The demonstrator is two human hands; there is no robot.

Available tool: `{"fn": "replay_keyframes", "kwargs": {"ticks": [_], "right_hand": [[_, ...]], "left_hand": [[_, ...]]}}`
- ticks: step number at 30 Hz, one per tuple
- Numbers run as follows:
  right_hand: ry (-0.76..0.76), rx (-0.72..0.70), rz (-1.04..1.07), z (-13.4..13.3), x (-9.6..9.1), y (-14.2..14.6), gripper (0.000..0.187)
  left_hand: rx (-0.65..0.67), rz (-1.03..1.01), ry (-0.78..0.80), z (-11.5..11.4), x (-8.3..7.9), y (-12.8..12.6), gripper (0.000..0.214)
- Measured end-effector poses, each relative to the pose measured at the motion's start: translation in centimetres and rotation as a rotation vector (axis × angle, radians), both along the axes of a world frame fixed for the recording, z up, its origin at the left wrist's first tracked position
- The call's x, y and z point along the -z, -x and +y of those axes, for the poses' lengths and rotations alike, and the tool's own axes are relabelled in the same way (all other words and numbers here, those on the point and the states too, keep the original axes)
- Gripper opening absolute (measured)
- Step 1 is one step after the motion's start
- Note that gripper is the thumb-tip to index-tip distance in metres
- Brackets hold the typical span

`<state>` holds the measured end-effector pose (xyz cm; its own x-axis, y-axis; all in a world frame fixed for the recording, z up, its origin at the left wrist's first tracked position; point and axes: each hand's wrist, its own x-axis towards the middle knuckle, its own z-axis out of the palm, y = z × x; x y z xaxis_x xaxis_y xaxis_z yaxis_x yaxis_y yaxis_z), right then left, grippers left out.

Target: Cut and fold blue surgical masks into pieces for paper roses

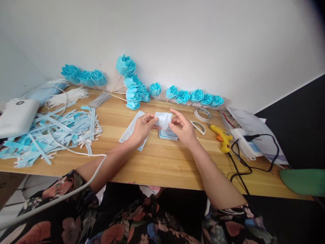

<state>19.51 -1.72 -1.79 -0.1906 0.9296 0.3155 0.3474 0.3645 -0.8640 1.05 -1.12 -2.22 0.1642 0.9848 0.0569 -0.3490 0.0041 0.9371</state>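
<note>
Between my two hands is a pale blue fabric square (163, 121), thin and creased. My left hand (144, 127) pinches its left edge between thumb and fingers. At its lower right edge, my right hand (183, 128) grips it with the thumb and bent fingers, while the index finger is raised. Just below the square sits a small stack of folded blue fabric pieces (168, 135) on the wooden table (157, 166). Partly behind my left hand lie flat, pale blue fabric strips (130, 130).
Blue fabric roses (133, 89) on sticks line the wall. Blue scraps (63, 125), a white device (19, 117) and its cable (76, 152) are leftward. On the right are tape rolls (202, 115), a yellow glue gun (222, 138), a power strip (245, 144) and papers (254, 127).
</note>
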Motion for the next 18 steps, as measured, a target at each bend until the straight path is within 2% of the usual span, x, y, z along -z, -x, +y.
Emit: {"fn": "replay_keyframes", "kwargs": {"ticks": [9, 13, 18], "right_hand": [[0.077, -0.049, -0.015, -0.14, 0.08, -0.14, 0.06], [0.064, -0.008, -0.039, -0.15, 0.22, 0.01, 0.059], [0.02, 0.03, -0.047, -0.16, -0.16, 0.16, 0.055]], "left_hand": [[0.016, 0.036, -0.038, -0.3, -0.08, -0.03, 0.023], [0.08, 0.082, -0.057, -0.38, 0.04, -0.21, 0.027], [0.035, 0.046, -0.059, -0.04, 0.31, -0.24, 0.028]]}}
